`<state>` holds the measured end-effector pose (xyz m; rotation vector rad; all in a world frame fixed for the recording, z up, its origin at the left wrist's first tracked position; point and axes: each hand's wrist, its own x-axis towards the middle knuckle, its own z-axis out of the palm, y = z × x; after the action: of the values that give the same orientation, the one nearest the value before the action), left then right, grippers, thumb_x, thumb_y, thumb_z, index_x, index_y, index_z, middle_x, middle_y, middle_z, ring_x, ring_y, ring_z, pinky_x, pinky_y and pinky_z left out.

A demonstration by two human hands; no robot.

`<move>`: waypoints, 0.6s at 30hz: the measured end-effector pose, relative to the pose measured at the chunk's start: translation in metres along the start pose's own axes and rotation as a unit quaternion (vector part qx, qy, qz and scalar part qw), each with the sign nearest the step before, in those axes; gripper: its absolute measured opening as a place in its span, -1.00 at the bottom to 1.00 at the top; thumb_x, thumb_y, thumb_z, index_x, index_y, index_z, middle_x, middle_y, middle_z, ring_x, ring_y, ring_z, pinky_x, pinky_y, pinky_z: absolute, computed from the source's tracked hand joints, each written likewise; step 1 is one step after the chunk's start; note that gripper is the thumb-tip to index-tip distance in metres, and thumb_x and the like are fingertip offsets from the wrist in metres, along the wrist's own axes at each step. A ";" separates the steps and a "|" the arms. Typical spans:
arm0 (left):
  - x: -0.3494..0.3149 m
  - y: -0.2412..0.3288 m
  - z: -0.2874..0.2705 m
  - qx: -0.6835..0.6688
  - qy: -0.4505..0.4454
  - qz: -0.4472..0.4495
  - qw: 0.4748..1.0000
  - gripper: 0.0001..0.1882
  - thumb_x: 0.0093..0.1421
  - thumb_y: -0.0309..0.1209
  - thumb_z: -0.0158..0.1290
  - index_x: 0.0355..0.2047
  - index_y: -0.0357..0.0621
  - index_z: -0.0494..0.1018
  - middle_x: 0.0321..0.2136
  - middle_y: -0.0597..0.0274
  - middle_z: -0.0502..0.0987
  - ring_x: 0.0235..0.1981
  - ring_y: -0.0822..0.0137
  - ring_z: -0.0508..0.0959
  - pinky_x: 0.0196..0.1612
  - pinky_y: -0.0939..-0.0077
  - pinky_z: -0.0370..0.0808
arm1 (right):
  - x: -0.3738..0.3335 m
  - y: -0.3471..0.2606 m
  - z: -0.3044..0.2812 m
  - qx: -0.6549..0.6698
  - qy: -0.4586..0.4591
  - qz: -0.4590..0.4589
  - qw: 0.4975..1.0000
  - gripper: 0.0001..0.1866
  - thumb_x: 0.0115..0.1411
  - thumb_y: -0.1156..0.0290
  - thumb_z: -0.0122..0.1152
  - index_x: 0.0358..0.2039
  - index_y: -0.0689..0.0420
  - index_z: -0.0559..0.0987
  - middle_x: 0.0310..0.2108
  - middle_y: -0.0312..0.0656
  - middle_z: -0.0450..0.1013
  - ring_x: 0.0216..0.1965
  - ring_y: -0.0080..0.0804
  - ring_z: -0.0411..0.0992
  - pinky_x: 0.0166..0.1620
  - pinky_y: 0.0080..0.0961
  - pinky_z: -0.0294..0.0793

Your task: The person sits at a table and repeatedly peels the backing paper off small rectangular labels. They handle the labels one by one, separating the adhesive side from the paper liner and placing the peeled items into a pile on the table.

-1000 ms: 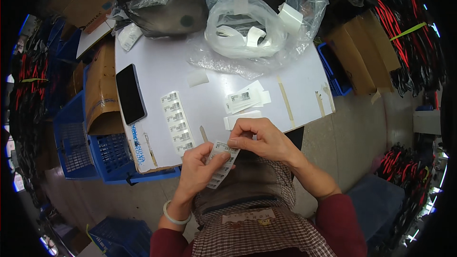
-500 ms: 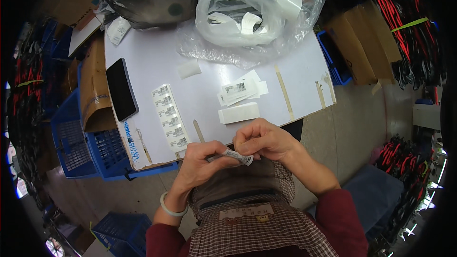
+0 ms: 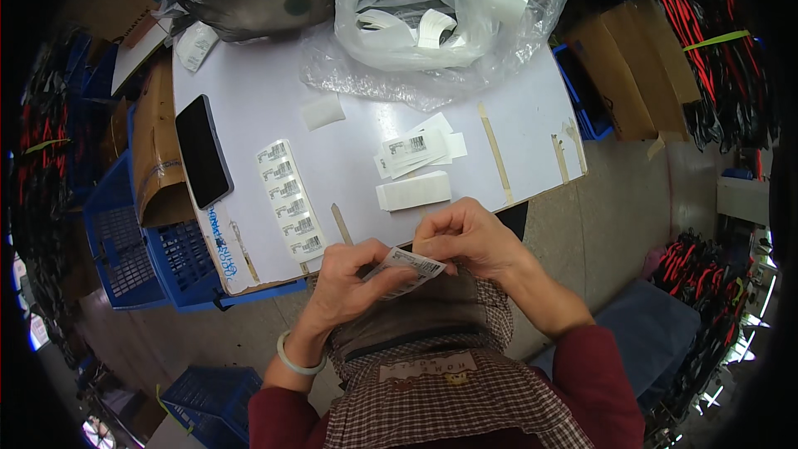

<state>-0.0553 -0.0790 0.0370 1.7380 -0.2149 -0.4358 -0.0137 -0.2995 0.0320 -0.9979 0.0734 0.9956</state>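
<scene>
- The left hand [image 3: 345, 283], at the lower centre of the frame, is clamped on a small white paper sheet of printed labels [image 3: 426, 266], thumb over its face; dark barcodes and small print show on it, too tiny to read.
- The right hand [image 3: 474, 241], just right of centre, has thumb and fingertips drawn together at the sheet's right end; whether they pinch the paper, I cannot tell.
- Left of centre, a long white strip of barcode labels [image 3: 288, 199] lies on the white tabletop [image 3: 349, 154]; blue handwriting [image 3: 219, 241] marks the table's lower left edge.
- At the centre, fanned white paper labels [image 3: 409, 147], the top one barcoded, lie just above a neat white paper stack [image 3: 413, 191].
- Upper left, a black-screened phone [image 3: 204, 151]; upper centre, a clear plastic bag [image 3: 357, 33] holding white curled strips [image 3: 436, 27].
- Bottom centre, a brown checked apron [image 3: 449, 407] bears a patch [image 3: 428, 367] with stitched lettering.
</scene>
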 end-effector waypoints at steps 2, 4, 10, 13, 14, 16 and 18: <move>-0.001 -0.004 0.002 -0.022 0.012 -0.022 0.999 -0.79 0.11 -0.37 0.29 -0.41 -0.29 0.57 -0.59 0.14 0.61 -0.58 0.45 0.59 -0.54 0.59 0.41 | -0.004 -0.002 -0.001 -0.038 0.041 -0.016 0.998 -0.83 0.16 0.37 0.30 -0.40 0.23 0.64 -0.53 -0.32 0.50 -0.57 -0.69 0.36 -0.53 -0.73 0.33; -0.001 -0.006 0.004 -0.033 0.018 -0.027 0.999 -0.79 0.12 -0.38 0.28 -0.40 -0.30 0.56 -0.59 0.13 0.61 -0.58 0.45 0.58 -0.53 0.59 0.42 | -0.005 -0.003 -0.002 -0.081 0.032 -0.027 0.996 -0.84 0.16 0.37 0.31 -0.40 0.22 0.63 -0.53 -0.34 0.49 -0.54 -0.70 0.36 -0.50 -0.73 0.32; 0.003 -0.002 0.004 -0.028 -0.008 -0.007 1.000 -0.82 0.14 -0.39 0.26 -0.37 -0.27 0.56 -0.59 0.16 0.61 -0.58 0.45 0.58 -0.51 0.58 0.44 | -0.006 -0.002 -0.008 -0.085 0.005 -0.029 0.996 -0.84 0.13 0.36 0.34 -0.41 0.20 0.63 -0.54 -0.37 0.48 -0.52 -0.71 0.34 -0.49 -0.73 0.28; 0.005 -0.002 0.002 -0.017 -0.025 0.000 1.000 -0.83 0.14 -0.40 0.26 -0.38 -0.27 0.56 -0.60 0.17 0.60 -0.59 0.46 0.58 -0.53 0.58 0.42 | -0.005 -0.002 -0.010 -0.083 -0.004 -0.013 0.996 -0.84 0.13 0.37 0.34 -0.42 0.20 0.63 -0.54 -0.36 0.48 -0.54 -0.71 0.34 -0.49 -0.73 0.28; 0.005 -0.002 0.001 -0.006 -0.032 -0.001 0.999 -0.82 0.14 -0.40 0.26 -0.39 -0.27 0.56 -0.61 0.17 0.60 -0.59 0.46 0.58 -0.54 0.59 0.42 | -0.005 -0.002 -0.010 -0.085 -0.004 -0.007 0.996 -0.84 0.13 0.37 0.34 -0.42 0.20 0.63 -0.54 -0.36 0.48 -0.54 -0.70 0.34 -0.50 -0.73 0.28; 0.005 -0.002 0.001 0.004 -0.040 -0.001 0.999 -0.82 0.14 -0.39 0.26 -0.40 -0.27 0.55 -0.62 0.19 0.59 -0.60 0.47 0.57 -0.55 0.59 0.41 | -0.003 -0.001 -0.011 -0.081 -0.004 0.002 0.997 -0.85 0.12 0.38 0.34 -0.42 0.21 0.63 -0.54 -0.35 0.49 -0.55 -0.70 0.34 -0.50 -0.73 0.29; 0.006 -0.002 0.001 0.002 -0.041 0.001 0.999 -0.81 0.13 -0.38 0.27 -0.41 -0.27 0.55 -0.63 0.20 0.59 -0.61 0.48 0.56 -0.57 0.58 0.39 | -0.002 0.001 -0.011 -0.061 -0.007 0.008 0.998 -0.85 0.12 0.38 0.34 -0.42 0.22 0.62 -0.54 -0.34 0.49 -0.56 -0.70 0.34 -0.51 -0.73 0.29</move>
<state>-0.0502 -0.0812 0.0334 1.7248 -0.2775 -0.5058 -0.0117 -0.3087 0.0255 -1.1035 0.0091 1.0317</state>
